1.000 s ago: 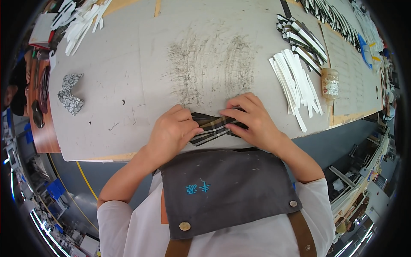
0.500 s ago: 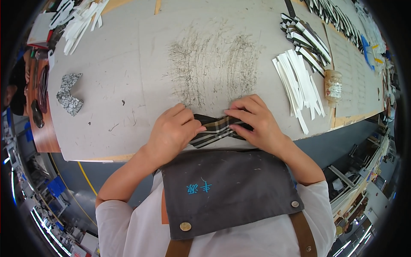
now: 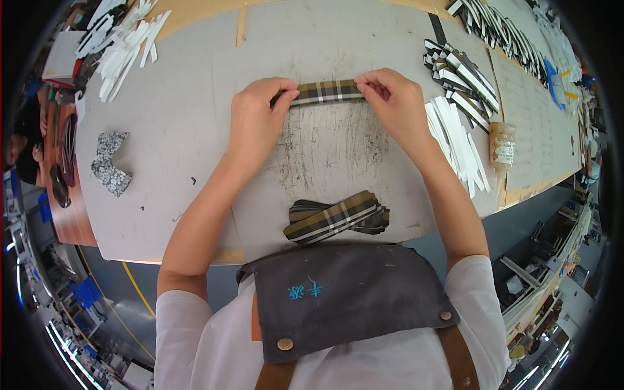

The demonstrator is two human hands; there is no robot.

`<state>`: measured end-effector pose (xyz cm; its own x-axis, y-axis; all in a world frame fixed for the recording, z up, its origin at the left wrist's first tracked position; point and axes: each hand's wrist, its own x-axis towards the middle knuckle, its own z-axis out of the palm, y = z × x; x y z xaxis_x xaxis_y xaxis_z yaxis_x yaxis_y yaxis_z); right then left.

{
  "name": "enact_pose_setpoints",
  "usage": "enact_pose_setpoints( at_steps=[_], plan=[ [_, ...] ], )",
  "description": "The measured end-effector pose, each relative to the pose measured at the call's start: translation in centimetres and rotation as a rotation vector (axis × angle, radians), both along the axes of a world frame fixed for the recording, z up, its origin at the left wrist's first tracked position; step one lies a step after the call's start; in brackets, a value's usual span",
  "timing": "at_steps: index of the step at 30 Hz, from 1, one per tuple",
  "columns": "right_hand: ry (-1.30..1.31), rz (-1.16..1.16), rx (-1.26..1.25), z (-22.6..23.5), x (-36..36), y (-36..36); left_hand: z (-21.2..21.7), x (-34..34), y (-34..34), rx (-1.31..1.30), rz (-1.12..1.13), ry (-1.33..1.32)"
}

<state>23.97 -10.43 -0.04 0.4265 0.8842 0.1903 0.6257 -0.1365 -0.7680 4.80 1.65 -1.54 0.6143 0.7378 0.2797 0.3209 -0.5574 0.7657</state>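
A plaid fabric strip (image 3: 327,92) in brown, black and white is stretched sideways across the upper middle of the worktable. Its left end is pinched between the thumb and fingers of my left hand (image 3: 259,107). At the other end, my right hand (image 3: 394,101) pinches it the same way. The strip lies along the far end of a patch of dark scratchy marks (image 3: 331,143) on the board. Close to my apron, folded plaid strips (image 3: 335,218) lie crossed over each other, touched by neither hand.
White strips (image 3: 455,143) and a jar with brownish contents (image 3: 502,146) lie right of my right forearm. Black-and-white strips (image 3: 463,81) are heaped beyond them. A floral fabric piece (image 3: 112,162) sits at left; more white strips (image 3: 127,55) are at far left. The table's front edge (image 3: 227,258) runs before me.
Both hands have moved from the plaid pieces near the front edge to farther up the table, a plaid strip now held taut between them. The crossed plaid strips stay behind near my apron.
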Motion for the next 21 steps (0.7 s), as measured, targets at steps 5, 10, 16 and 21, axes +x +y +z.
enact_pose_setpoints(
  at_steps=[5,10,16,21],
  plan=[
    [-0.504,0.012,-0.001,-1.8,0.8,2.2,-0.9,1.3,1.5,0.283,0.029,0.262],
    [-0.536,0.244,0.151,-3.3,-0.4,1.5,-1.8,0.2,0.7,0.551,-0.228,0.098],
    [-0.77,0.25,0.033,-0.2,-0.4,-2.2,0.8,-4.4,0.0,0.536,-0.119,0.239],
    [-0.064,0.419,-0.019,1.0,-4.4,-7.5,3.6,-7.7,-7.6,0.037,-0.539,0.101]
  ],
)
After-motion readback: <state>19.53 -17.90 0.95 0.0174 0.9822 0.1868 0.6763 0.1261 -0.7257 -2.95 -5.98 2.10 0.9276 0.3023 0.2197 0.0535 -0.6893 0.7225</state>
